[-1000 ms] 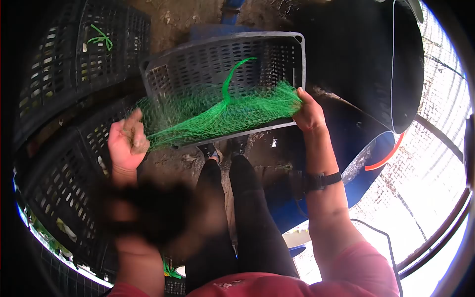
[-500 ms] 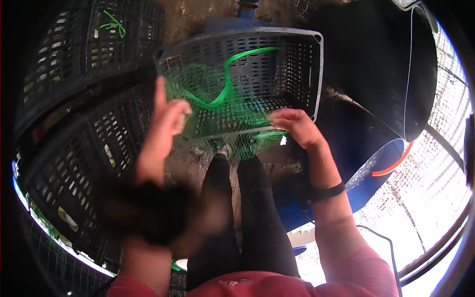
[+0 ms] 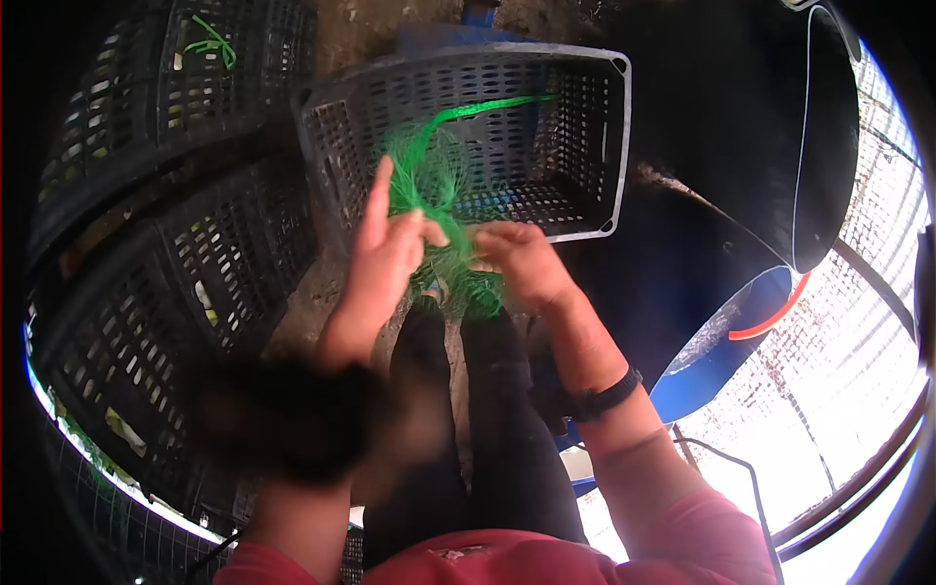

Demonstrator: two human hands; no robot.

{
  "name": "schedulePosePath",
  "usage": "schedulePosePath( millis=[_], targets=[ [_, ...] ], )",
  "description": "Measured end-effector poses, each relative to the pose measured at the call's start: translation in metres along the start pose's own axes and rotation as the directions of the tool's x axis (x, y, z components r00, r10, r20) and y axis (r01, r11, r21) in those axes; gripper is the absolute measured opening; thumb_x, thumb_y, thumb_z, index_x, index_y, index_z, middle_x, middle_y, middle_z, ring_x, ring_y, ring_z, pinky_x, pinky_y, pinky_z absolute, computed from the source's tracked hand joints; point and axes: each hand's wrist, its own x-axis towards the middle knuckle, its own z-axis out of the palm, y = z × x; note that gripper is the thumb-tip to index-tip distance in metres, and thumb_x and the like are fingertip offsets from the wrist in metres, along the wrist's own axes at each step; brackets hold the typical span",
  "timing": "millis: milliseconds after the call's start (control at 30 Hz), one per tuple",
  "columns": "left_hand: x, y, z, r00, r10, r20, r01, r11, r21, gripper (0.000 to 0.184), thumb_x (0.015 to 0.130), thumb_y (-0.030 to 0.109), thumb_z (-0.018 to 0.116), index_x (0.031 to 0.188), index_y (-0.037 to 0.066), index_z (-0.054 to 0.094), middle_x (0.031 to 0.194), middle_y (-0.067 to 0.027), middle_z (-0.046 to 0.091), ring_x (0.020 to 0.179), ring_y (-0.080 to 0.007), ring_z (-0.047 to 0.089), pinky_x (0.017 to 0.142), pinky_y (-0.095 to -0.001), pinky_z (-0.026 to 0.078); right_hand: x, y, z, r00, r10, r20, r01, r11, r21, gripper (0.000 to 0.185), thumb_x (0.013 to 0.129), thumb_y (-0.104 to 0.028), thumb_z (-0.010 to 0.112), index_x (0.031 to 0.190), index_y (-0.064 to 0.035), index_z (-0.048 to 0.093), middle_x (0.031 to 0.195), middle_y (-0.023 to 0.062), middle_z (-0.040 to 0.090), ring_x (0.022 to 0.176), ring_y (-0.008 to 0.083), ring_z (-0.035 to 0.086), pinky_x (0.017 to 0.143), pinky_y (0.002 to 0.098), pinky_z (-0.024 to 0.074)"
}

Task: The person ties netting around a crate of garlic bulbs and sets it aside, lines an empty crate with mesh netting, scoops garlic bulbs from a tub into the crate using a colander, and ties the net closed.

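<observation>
Bunched green netting [image 3: 444,200] hangs between my hands, over the near side of a black plastic crate [image 3: 585,146]. A flat green strip of it runs up to the crate's far right. My left hand [image 3: 392,234] grips the netting's left side, with the index finger pointing up and the other fingers curled. From the right, my right hand [image 3: 517,255] pinches the netting with bent fingers. Loose mesh dangles below both hands, above my shoes. The crate holds no other thing that I can make out.
Black slatted crates [image 3: 175,283] stand stacked on the left, one with a green tie [image 3: 213,44] on it. At right are a large dark container [image 3: 741,127] and a blue container [image 3: 721,361] with an orange strip [image 3: 775,317] on its rim.
My hands have come closer together, the left moving right and the right moving left. The netting spread between them has gathered into a narrow bunch.
</observation>
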Motion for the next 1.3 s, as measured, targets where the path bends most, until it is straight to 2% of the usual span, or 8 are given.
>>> schedulePosePath(
  millis=[300,367,500,667,833,967,1167,1300],
  targets=[
    [0.008,0.017,-0.068,0.857,-0.317,-0.407,0.024,0.812,-0.583,0.043,0.094,0.012,0.038,0.137,0.010,0.034,0.066,0.0013,0.047,0.053,-0.0069,0.041,0.048,-0.0217,0.036,-0.017,-0.023,-0.087,0.991,0.050,-0.127,0.058,0.687,0.724,0.024,0.094,-0.017,0.037,0.098,0.0007,0.053,0.087,0.0117,0.060,0.076,0.0257,0.062,0.077,0.0439,0.0517],
    [0.009,-0.022,-0.134,0.983,-0.043,0.180,0.168,0.616,-0.770,0.040,0.094,0.012,0.037,0.134,0.009,0.037,0.060,0.0014,0.042,0.052,-0.0087,0.041,0.046,-0.0234,0.036,-0.006,-0.016,-0.114,0.992,0.099,-0.082,0.012,0.560,0.828,0.024,0.094,-0.019,0.039,0.091,-0.0015,0.055,0.070,0.0051,0.056,0.053,0.0158,0.053,0.053,0.0289,0.0492],
    [0.014,-0.011,-0.137,0.810,-0.327,-0.486,0.184,0.930,-0.319,0.030,0.092,0.015,0.040,0.119,0.008,0.052,0.053,0.0040,0.030,0.044,-0.0079,0.030,0.040,-0.0225,0.025,-0.016,-0.047,-0.116,0.965,0.048,-0.256,0.126,0.775,0.619,0.027,0.089,-0.026,0.047,0.077,-0.0048,0.057,0.053,-0.0015,0.046,0.042,0.0115,0.042,0.037,0.0228,0.0345],
    [0.017,0.012,-0.166,0.771,-0.288,-0.568,0.215,0.957,-0.192,0.032,0.087,0.029,0.046,0.102,0.005,0.060,0.052,0.0052,0.032,0.040,-0.0076,0.029,0.037,-0.0243,0.023,-0.029,-0.068,-0.151,0.989,-0.038,-0.141,0.099,0.886,0.453,0.036,0.094,-0.034,0.044,0.085,-0.0036,0.062,0.045,-0.0037,0.037,0.036,0.0075,0.034,0.034,0.0201,0.0276],
    [0.018,0.019,-0.158,0.814,-0.544,0.205,0.572,0.811,-0.122,0.048,0.087,0.041,0.042,0.100,-0.003,0.058,0.048,0.0075,0.028,0.037,-0.0052,0.025,0.035,-0.0217,0.020,-0.024,-0.096,-0.148,0.912,-0.405,-0.068,0.386,0.787,0.481,0.066,0.089,-0.048,0.049,0.141,-0.0157,0.026,0.082,0.0037,0.056,0.052,0.0071,0.044,0.041,0.0176,0.0356],
    [0.012,0.043,-0.127,0.884,-0.452,0.121,0.467,0.854,-0.228,0.056,0.087,0.047,0.040,0.105,-0.004,0.056,0.060,0.0012,0.049,0.037,-0.0039,0.029,0.035,-0.0194,0.022,-0.007,-0.114,-0.152,0.888,-0.432,0.157,0.374,0.877,0.301,0.088,0.079,-0.033,0.068,0.145,-0.0241,0.010,0.116,0.0130,0.050,0.062,0.0075,0.044,0.047,0.0157,0.0368],
    [0.023,0.022,-0.167,0.825,-0.370,0.427,0.359,0.927,0.108,0.036,0.083,0.038,0.057,0.089,0.003,0.059,0.058,-0.0007,0.051,0.036,-0.0069,0.033,0.035,-0.0212,0.027,0.011,-0.138,-0.181,0.892,-0.448,-0.064,0.443,0.835,0.326,0.077,0.080,-0.010,0.059,0.143,-0.0235,0.017,0.095,0.0127,0.061,0.059,0.0089,0.050,0.042,0.0167,0.0372],
    [0.040,0.020,-0.157,0.933,0.171,0.317,0.063,0.789,-0.611,0.034,0.097,0.038,0.036,0.113,0.012,0.050,0.055,0.0019,0.036,0.036,-0.0051,0.027,0.033,-0.0202,0.023,0.022,-0.151,-0.181,0.903,-0.370,-0.219,0.420,0.866,0.271,0.074,0.076,-0.002,0.052,0.142,-0.0193,0.024,0.082,0.0087,0.061,0.052,0.0098,0.049,0.042,0.0190,0.0370]
  ],
)
